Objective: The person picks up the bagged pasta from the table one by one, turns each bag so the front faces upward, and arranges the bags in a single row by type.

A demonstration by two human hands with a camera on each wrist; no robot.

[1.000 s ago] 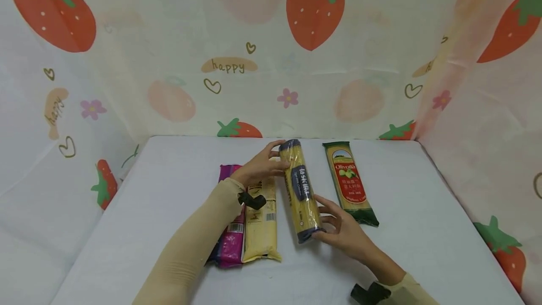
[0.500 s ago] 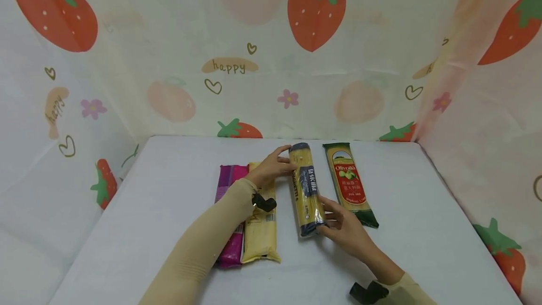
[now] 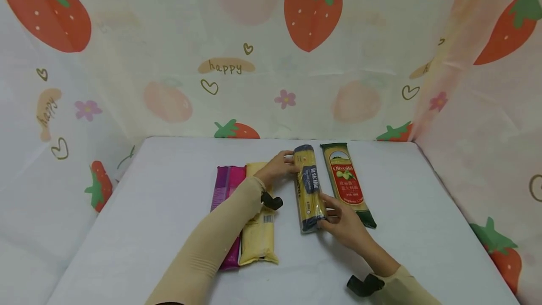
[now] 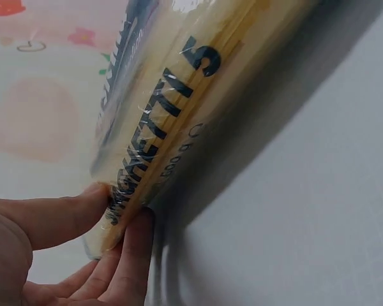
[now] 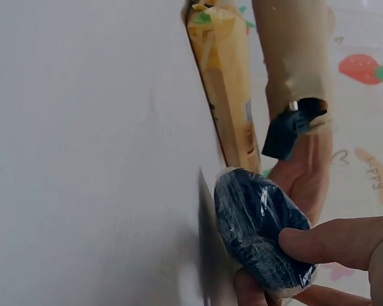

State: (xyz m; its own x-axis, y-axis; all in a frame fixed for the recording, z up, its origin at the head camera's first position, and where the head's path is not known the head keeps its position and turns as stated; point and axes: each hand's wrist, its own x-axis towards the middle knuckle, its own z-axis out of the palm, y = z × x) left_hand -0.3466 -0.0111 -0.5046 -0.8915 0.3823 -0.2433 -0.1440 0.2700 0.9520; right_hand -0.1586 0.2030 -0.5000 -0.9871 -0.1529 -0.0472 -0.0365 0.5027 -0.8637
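Note:
A clear pack of spaghetti (image 3: 311, 180) with dark blue ends and a blue label is held lengthwise between both hands. My left hand (image 3: 278, 168) pinches its far end; in the left wrist view the thumb and fingers grip the spaghetti pack (image 4: 172, 102) from either side. At the near end, my right hand (image 3: 347, 227) holds the corner, its thumb pressing on the blue wrapper (image 5: 258, 223) in the right wrist view. Shadow falls on the cloth beside the pack; whether its underside touches the table cannot be told.
A green and red Olivoilà pasta pack (image 3: 349, 182) lies just to the right. Left of the hands, a yellow pack (image 3: 259, 241) and a purple pack (image 3: 224, 182) lie side by side, partly under the left arm. Strawberry-print cloth walls (image 3: 169, 36) surround the white table (image 3: 161, 192).
Both hands have shifted the spaghetti pack to the right, towards the Olivoilà pack, and turned it a little straighter. The other packs have stayed in place.

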